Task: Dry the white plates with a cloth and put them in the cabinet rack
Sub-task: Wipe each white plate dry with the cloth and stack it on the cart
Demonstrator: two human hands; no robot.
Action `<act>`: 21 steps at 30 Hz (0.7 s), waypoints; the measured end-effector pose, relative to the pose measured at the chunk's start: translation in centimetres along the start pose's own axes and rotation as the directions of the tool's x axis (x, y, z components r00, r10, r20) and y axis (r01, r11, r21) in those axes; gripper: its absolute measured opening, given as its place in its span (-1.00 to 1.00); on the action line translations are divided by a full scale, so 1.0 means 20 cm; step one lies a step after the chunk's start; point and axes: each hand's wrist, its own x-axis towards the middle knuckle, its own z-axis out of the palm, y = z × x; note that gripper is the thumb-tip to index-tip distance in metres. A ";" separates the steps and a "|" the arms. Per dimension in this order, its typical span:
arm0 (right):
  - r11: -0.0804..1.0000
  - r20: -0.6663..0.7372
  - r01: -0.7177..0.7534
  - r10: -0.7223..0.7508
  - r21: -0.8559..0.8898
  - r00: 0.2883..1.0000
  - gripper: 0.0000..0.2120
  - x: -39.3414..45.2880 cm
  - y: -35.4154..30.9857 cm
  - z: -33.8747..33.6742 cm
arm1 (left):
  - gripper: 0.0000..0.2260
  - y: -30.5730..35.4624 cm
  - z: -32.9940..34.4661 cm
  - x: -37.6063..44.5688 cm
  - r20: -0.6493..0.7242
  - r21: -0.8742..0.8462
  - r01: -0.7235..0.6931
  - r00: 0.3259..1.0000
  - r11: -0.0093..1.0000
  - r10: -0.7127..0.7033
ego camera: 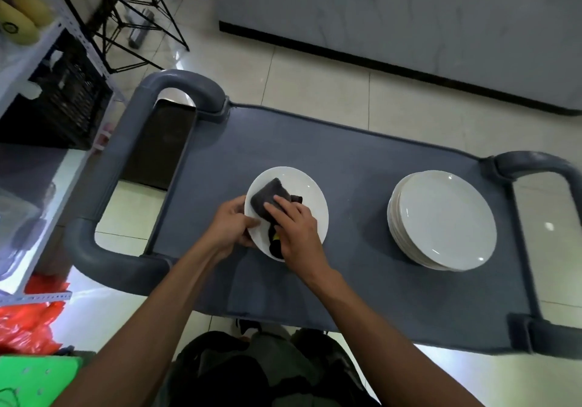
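Observation:
A single white plate (302, 183) lies on the grey cart top (346, 161), near its middle. My left hand (230, 224) grips the plate's left rim, thumb on top of the rim. A dark grey cloth (269, 194) lies bunched on the plate. My right hand (296, 227) presses down on the cloth with its fingers laid flat over it. A stack of several white plates (447, 221) stands on the cart to the right, apart from both hands.
The cart has grey tubular handles at the left end (185, 82) and the right end (535, 161). A metal shelf unit with a dark crate (63, 98) stands at the left. Red plastic bags (28, 321) and a green board (34, 378) lie at the lower left.

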 end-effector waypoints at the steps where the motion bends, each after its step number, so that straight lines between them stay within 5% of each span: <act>1: 1.000 -0.015 0.000 0.000 -0.007 1.000 -0.45 -0.01 0.00 -0.01 | -0.58 0.01 0.02 -0.01 0.020 0.005 -0.010 1.000 1.000 0.010; 12: 0.982 -0.298 0.029 -0.085 -0.189 0.951 -0.42 0.14 0.03 -0.28 | -0.57 0.19 0.12 -0.05 0.177 -0.057 -0.166 0.969 0.984 0.174; 21: 0.956 -0.376 -0.141 0.035 -0.259 0.926 -0.46 0.29 0.15 -0.57 | -0.57 0.26 0.19 -0.06 0.078 -0.146 -0.270 0.956 0.952 0.283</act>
